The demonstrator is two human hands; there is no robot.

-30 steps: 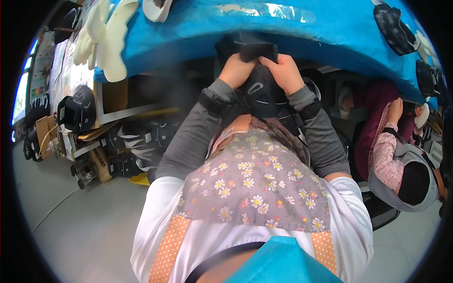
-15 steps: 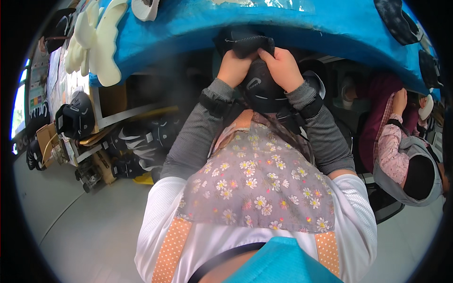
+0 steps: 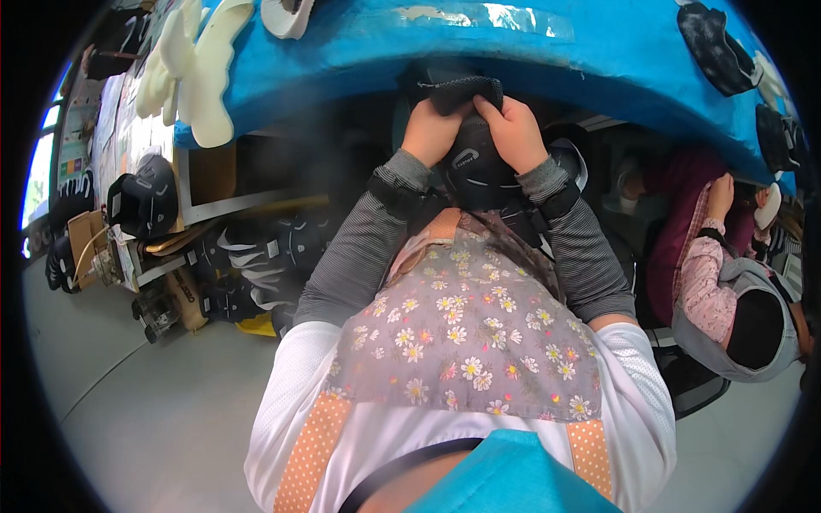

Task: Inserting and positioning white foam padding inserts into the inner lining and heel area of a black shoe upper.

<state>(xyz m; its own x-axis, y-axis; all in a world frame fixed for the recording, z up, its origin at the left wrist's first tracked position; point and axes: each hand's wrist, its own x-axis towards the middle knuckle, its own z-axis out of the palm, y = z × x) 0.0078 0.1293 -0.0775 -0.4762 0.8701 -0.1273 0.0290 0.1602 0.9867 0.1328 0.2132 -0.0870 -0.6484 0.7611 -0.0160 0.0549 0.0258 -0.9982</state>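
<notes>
Between my knees, under the front edge of the blue-covered table (image 3: 342, 73), sits a black padded boot-like piece (image 3: 473, 162) with a pale mark on its side. My left hand (image 3: 432, 130) is closed on the left of its upper black fabric edge (image 3: 466, 91), which has a pale line of stitching. My right hand (image 3: 516, 132) pinches the same edge from the right, thumb on top. The two thumbs are close together. Fingers on the far side are hidden behind the fabric.
White foam pieces (image 3: 208, 81) hang over the table's left end. Black padded pieces (image 3: 718, 51) lie at its right. A black boot-like piece (image 3: 145, 197) stands on the left shelf, with several more stacked below. A co-worker in a pink sleeve (image 3: 710, 265) sits at right.
The black fabric edge has tilted a little and looks flatter between my hands. Both hands keep their grip. The whole view has shifted slightly.
</notes>
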